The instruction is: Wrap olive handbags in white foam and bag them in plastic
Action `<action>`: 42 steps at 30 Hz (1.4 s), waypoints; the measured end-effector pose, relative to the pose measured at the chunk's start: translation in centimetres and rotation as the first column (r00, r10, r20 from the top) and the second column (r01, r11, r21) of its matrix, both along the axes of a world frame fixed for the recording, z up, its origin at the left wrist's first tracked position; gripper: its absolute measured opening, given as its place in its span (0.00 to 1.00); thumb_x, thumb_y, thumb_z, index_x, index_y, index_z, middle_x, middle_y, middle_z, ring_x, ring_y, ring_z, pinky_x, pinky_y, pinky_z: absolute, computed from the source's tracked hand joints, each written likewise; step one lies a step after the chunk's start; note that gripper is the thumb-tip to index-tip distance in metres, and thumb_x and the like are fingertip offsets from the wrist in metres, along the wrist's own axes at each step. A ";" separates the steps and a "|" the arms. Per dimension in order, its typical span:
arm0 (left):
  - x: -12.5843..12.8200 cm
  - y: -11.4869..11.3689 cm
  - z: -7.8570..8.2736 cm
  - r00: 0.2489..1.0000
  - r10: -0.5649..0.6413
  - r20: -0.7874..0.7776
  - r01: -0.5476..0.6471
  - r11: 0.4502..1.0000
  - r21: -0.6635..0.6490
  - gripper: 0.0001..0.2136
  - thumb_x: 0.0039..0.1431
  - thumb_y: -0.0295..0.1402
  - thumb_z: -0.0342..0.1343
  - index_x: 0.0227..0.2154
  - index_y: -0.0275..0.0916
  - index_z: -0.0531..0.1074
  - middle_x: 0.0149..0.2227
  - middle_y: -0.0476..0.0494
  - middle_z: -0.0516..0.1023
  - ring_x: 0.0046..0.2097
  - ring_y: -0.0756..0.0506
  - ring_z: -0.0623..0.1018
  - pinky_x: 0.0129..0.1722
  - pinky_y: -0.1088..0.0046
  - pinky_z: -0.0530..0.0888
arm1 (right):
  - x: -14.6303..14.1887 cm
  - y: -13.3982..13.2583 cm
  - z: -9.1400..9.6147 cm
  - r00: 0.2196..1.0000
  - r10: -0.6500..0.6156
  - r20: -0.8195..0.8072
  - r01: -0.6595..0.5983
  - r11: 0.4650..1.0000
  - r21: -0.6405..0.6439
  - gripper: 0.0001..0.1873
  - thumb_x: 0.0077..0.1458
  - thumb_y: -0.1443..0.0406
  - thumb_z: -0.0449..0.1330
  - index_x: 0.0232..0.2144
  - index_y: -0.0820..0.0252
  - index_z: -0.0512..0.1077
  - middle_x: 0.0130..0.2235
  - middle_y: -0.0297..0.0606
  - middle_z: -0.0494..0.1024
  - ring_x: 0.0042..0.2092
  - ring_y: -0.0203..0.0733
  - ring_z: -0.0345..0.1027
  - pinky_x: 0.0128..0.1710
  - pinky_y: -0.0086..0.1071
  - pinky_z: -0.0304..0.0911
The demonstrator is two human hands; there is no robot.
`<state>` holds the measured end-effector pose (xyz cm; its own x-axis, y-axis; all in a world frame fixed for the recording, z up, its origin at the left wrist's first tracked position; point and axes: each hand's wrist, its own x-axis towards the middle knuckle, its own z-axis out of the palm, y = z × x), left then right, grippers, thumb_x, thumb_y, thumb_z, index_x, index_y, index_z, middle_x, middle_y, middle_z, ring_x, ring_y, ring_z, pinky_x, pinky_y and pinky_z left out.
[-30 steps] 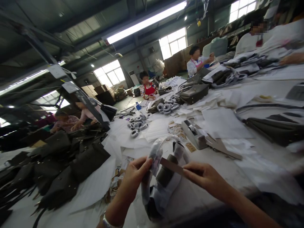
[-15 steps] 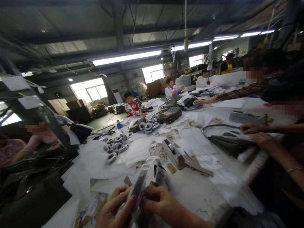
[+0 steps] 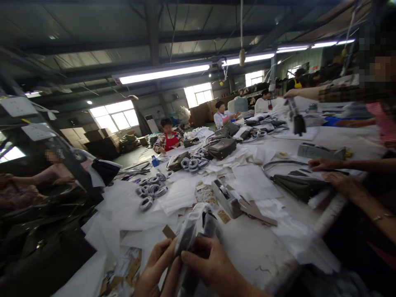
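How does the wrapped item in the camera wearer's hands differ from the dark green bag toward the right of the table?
The wrapped item is held between the left hand and right hand; the dark green bag lies on the table by a co-worker's hands. Pale translucent wrapping covers much of the wrapped item, while the bag's body shows bare. Both have dark parts.
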<state>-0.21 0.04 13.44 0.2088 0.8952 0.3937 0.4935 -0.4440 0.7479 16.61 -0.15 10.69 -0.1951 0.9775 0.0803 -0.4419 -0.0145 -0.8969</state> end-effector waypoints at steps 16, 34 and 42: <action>1.2 -1.7 0.5 0.846 0.207 0.491 -0.013 0.929 -0.369 0.31 0.56 0.40 0.65 0.61 0.41 0.65 0.37 0.45 0.80 0.43 0.44 0.80 0.45 0.70 0.75 | 1.8 -0.7 0.6 0.952 0.219 -0.213 -0.254 0.954 -0.156 0.20 0.60 0.52 0.63 0.47 0.60 0.79 0.46 0.44 0.81 0.47 0.47 0.74 0.51 0.38 0.69; 3.5 -2.4 -1.6 0.820 0.216 0.530 -0.112 0.969 -0.221 0.13 0.58 0.37 0.64 0.44 0.41 0.77 0.46 0.43 0.82 0.48 0.43 0.80 0.49 0.70 0.76 | -1.9 -0.1 -2.3 0.938 -0.344 0.051 0.342 0.939 0.033 0.24 0.46 0.51 0.71 0.42 0.57 0.77 0.41 0.41 0.83 0.42 0.50 0.77 0.44 0.38 0.72; 3.5 -3.4 -0.6 0.946 0.214 0.244 -0.224 0.974 0.014 0.11 0.64 0.35 0.55 0.47 0.44 0.77 0.47 0.44 0.81 0.48 0.43 0.80 0.50 0.68 0.76 | -2.3 0.2 -2.6 0.923 -0.337 0.186 0.317 0.940 0.127 0.21 0.55 0.49 0.64 0.42 0.57 0.70 0.34 0.36 0.78 0.38 0.45 0.72 0.38 0.34 0.68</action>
<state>3.28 -3.33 12.82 -0.0958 0.8904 0.4449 0.3909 -0.3774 0.8395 14.26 0.09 8.13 0.1128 0.9796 0.1665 -0.2171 0.1878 -0.9579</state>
